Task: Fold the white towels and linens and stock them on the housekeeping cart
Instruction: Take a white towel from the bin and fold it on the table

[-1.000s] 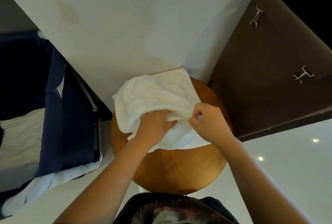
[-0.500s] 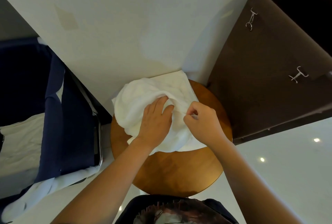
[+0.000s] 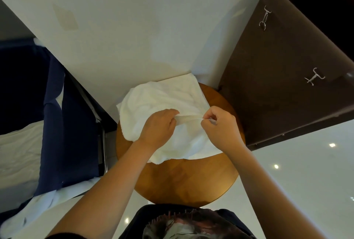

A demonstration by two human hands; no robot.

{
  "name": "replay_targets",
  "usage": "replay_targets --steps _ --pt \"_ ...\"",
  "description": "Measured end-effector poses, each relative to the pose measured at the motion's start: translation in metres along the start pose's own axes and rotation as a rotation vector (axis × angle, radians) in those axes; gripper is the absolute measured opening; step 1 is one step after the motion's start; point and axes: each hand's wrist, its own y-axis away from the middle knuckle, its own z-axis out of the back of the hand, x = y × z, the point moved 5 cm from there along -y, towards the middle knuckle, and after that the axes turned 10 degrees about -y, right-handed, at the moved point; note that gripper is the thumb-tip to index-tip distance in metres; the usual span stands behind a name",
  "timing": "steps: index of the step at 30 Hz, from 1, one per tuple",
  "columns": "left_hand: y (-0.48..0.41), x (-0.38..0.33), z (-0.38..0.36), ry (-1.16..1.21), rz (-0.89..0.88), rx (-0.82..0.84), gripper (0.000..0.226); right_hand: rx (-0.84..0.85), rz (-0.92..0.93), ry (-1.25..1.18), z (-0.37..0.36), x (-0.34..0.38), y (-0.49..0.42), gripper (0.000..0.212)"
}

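White towel (image 3: 162,95): edge pinched by left hand (image 3: 159,129) and right hand (image 3: 220,128), apparently taut.

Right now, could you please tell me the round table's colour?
Warm brown wood; the table shows best in head view.

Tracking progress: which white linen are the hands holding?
The towel on the round wooden table; the other linen lies untouched in the navy bin.

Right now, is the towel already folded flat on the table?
No: the towel lies rumpled on the table, with the left hand and right hand pinching a raised edge between them.
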Motion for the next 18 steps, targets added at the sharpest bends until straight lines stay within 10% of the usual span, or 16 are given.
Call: replay_targets --steps 18 --pt "0.01 0.014 -0.022 -0.203 0.019 0.104 0.048 -0.007 0.014 -0.075 0.001 -0.003 0.0 0.026"
